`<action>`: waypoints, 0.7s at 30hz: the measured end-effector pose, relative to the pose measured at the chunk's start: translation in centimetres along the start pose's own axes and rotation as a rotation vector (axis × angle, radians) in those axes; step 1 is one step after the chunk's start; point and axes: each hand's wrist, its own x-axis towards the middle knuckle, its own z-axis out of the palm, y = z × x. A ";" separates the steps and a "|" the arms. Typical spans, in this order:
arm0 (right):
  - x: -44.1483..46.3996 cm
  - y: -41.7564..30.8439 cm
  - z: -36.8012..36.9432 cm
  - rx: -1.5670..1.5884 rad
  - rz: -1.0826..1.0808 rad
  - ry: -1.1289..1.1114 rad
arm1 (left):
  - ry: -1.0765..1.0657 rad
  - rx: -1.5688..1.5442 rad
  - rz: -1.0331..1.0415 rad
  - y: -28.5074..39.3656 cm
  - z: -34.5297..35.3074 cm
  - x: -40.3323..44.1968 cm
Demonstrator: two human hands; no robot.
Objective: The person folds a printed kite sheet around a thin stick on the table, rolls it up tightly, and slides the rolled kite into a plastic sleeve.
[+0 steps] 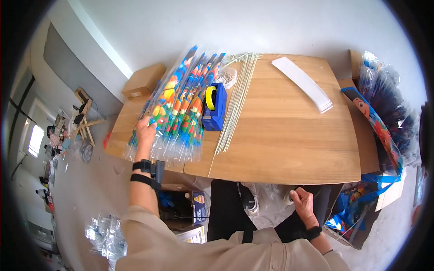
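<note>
My left hand (145, 131) is closed on the near-left edge of a clear plastic sleeve (168, 97) that holds a colourful rolled print. Several similar packed rolls (192, 106) lie beside it on the left of the table. Down over my right thigh, my right hand (304, 207) is curled into a fist, and nothing shows in it. Right of the sleeves stands a blue tape dispenser (219, 110) with a yellow roll of tape (210, 98). Thin pale rods (237, 104) lie in a bunch alongside the dispenser.
A white strip (303, 83) lies on the wooden table (289, 140). Behind the dispenser sits a small clear tub (227, 77). A cardboard box (143, 80) occupies the back left. Boxes with packed goods (386, 104) and a printed blue piece (377, 126) stand right. An open box (176, 207) is below.
</note>
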 end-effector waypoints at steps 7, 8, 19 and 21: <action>-0.6 -2.1 1.2 -0.257 -0.748 0.227 | 0.156 0.361 0.102 2.9 -0.4 -1.8; -0.5 -1.9 0.8 -0.219 -0.685 0.231 | 0.267 0.456 0.224 4.9 -0.3 -2.8; 5.2 3.7 -20.9 -0.115 -0.320 1.039 | -0.486 -0.124 0.614 18.9 15.6 -22.8; 5.4 4.8 -26.5 -0.301 -0.308 1.201 | -0.573 -0.219 0.635 20.9 17.7 -26.3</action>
